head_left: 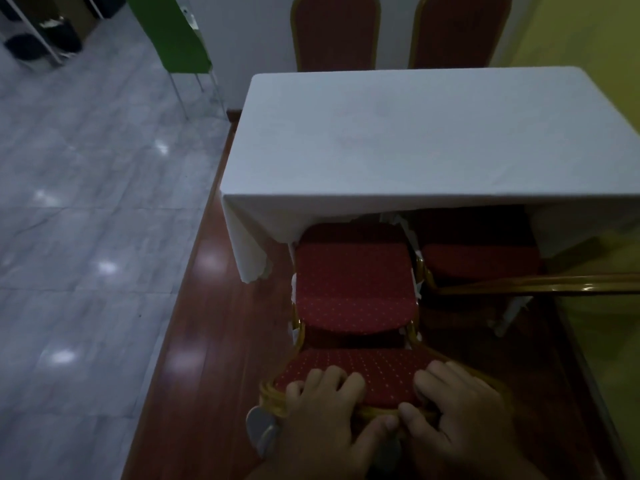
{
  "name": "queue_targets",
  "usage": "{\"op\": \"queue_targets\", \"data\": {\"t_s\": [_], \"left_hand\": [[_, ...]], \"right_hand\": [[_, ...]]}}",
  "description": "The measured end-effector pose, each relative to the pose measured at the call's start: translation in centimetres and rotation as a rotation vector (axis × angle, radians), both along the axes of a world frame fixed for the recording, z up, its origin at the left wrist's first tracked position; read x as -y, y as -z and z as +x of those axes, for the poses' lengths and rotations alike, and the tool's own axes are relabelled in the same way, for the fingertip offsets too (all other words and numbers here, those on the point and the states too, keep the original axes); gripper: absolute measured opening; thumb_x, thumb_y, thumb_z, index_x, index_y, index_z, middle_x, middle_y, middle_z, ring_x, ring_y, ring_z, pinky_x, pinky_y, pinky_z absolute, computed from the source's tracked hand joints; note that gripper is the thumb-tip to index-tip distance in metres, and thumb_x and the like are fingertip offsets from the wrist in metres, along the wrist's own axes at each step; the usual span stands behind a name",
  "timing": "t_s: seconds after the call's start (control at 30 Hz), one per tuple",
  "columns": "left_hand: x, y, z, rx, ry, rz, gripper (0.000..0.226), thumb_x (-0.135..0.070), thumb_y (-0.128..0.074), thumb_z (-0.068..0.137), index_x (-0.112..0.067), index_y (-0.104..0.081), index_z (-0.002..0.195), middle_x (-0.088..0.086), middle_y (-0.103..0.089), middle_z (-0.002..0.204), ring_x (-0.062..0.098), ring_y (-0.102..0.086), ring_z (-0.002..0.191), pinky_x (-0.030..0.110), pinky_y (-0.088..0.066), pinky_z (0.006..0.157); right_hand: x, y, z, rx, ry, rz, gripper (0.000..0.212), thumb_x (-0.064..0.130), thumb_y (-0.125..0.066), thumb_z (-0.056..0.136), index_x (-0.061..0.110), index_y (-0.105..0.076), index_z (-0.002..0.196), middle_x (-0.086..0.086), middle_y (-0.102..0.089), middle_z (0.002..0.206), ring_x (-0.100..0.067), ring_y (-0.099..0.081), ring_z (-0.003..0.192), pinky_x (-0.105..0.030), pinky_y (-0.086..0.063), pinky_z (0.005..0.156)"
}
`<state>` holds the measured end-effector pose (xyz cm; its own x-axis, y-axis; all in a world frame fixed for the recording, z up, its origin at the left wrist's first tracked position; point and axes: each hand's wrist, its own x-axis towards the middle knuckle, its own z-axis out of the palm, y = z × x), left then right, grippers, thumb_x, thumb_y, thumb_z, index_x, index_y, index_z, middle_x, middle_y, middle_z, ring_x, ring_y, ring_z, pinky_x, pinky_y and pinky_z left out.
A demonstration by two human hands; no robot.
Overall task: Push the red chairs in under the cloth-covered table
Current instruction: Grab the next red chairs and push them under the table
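A red chair [353, 292] with a gold frame stands in front of me, its seat partly under the near edge of the white cloth-covered table [426, 140]. My left hand [322, 417] and my right hand [460, 410] both grip the top of its backrest, fingers over the red padding. To its right a second red chair [481, 261] sits further under the table, and its gold backrest rim crosses the right side. Two more red chairs, one [336, 32] on the left and one [457, 29] on the right, stand at the table's far side against the wall.
A green chair [173, 32] with thin metal legs stands at the back left on the grey tiled floor [86, 220]. The table area has a reddish wooden floor [214, 334]. A yellow wall [588, 46] runs along the right.
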<state>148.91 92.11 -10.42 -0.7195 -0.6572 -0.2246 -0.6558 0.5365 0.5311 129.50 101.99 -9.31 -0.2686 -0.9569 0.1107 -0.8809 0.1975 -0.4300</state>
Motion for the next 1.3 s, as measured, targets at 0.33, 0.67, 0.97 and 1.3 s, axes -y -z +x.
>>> {"op": "queue_targets", "data": {"t_s": [0.33, 0.67, 0.97, 1.3], "left_hand": [[3.9, -0.5, -2.7, -0.058, -0.043, -0.090, 0.037, -0.078, -0.036, 0.088, -0.041, -0.039, 0.085, -0.021, -0.045, 0.087, 0.003, -0.040, 0.088, 0.033, -0.029, 0.084], [8.3, -0.5, -4.7, -0.096, -0.068, -0.118, 0.042, -0.075, -0.037, 0.092, -0.034, -0.042, 0.081, -0.015, -0.048, 0.080, 0.009, -0.043, 0.084, 0.040, -0.035, 0.088], [11.7, 0.3, -6.6, -0.129, -0.079, -0.180, 0.043, -0.074, -0.034, 0.092, -0.033, -0.045, 0.081, -0.013, -0.050, 0.080, 0.011, -0.045, 0.084, 0.044, -0.039, 0.083], [13.0, 1.4, -7.1, -0.167, -0.103, -0.247, 0.045, -0.077, -0.028, 0.093, -0.035, -0.042, 0.080, -0.015, -0.048, 0.076, 0.009, -0.043, 0.079, 0.038, -0.032, 0.075]], "right_hand": [[4.0, 1.5, -2.3, -0.029, 0.044, -0.078, 0.039, 0.061, -0.050, 0.084, 0.027, -0.045, 0.066, 0.012, -0.041, 0.066, -0.009, -0.044, 0.061, -0.027, -0.030, 0.050], [8.3, 2.1, -4.0, -0.042, 0.054, -0.066, 0.036, 0.061, -0.042, 0.089, 0.031, -0.040, 0.068, 0.011, -0.040, 0.066, -0.009, -0.043, 0.062, -0.030, -0.031, 0.052], [11.7, 2.9, -5.5, -0.150, 0.107, -0.130, 0.040, 0.058, -0.042, 0.090, 0.026, -0.050, 0.068, 0.011, -0.044, 0.070, -0.017, -0.049, 0.071, -0.034, -0.037, 0.060], [13.1, 3.0, -6.2, -0.141, 0.113, -0.124, 0.043, 0.058, -0.039, 0.090, 0.024, -0.053, 0.068, 0.010, -0.045, 0.069, -0.019, -0.051, 0.071, -0.035, -0.039, 0.060]]}}
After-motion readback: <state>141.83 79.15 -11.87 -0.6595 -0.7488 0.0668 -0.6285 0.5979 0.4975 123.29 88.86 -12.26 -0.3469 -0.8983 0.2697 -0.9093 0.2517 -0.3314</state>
